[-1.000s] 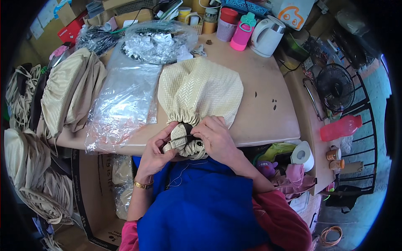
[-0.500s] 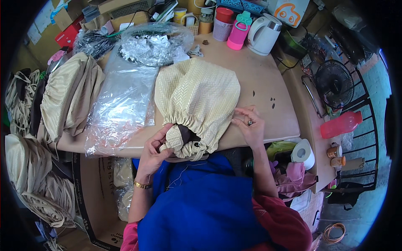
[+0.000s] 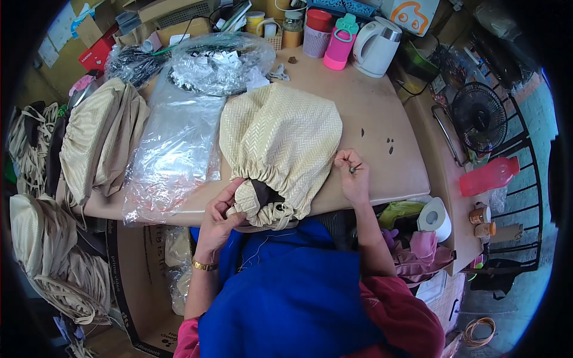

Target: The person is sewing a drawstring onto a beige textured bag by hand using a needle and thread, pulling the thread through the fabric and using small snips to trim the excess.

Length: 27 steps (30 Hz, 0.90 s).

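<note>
A cream herringbone-textured drawstring bag [image 3: 286, 134] lies on the table, its gathered mouth toward me. Dark lining shows inside the opening, and a dark eyelet sits at the near edge. My left hand [image 3: 221, 212] is closed on the bag's left mouth edge, thumb on a small gathered flap [image 3: 246, 198]. Beside the bag's right side, my right hand [image 3: 353, 176] is raised with fingers curled in a pinch. Whatever it may hold is hidden or too small to make out. A blue cloth [image 3: 280, 292] covers my lap.
Clear plastic sheets [image 3: 173, 149] lie left of the bag, with a plastic-wrapped bundle [image 3: 224, 62] beyond. More cream bags [image 3: 95, 137] are piled at the left. A pink bottle [image 3: 340, 45] and a white kettle [image 3: 376, 48] stand at the back; a fan [image 3: 479, 117] is at right.
My right hand has drawn slightly up from the bag's right edge, and its fingers have curled in tighter. The left hand and the bag have hardly moved.
</note>
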Available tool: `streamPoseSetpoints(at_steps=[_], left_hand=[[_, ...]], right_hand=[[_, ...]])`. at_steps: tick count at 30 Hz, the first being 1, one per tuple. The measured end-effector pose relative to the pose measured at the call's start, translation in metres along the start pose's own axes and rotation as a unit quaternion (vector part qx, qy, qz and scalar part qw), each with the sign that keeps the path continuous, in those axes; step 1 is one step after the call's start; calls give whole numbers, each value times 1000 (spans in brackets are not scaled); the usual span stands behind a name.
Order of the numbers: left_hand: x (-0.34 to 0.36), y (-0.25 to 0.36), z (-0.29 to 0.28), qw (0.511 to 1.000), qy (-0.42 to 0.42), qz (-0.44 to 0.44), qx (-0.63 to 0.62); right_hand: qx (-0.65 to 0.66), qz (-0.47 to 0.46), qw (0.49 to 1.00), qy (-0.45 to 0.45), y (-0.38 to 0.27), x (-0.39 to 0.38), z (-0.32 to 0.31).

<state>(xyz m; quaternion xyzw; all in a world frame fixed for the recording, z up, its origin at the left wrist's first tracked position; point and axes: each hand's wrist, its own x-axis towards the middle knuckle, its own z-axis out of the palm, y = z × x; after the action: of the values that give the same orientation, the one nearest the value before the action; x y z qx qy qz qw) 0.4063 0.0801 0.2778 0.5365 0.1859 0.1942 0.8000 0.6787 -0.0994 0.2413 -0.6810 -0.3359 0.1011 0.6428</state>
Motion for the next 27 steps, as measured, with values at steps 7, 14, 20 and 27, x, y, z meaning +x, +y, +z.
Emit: streamPoseSetpoints(at_steps=[7, 14, 20, 27], left_hand=[[0, -6, -5, 1000, -13, 14, -18], [0, -5, -2, 1000, -10, 13, -26], [1, -7, -4, 1000, -6, 12, -23], [0, -9, -6, 999, -8, 12, -35]], right_hand=[[247, 62, 964, -79, -14, -13, -7], [299, 82, 950, -44, -27, -5, 2], [278, 134, 945, -110, -49, -33, -17], [255, 176, 935, -172, -77, -99, -63]])
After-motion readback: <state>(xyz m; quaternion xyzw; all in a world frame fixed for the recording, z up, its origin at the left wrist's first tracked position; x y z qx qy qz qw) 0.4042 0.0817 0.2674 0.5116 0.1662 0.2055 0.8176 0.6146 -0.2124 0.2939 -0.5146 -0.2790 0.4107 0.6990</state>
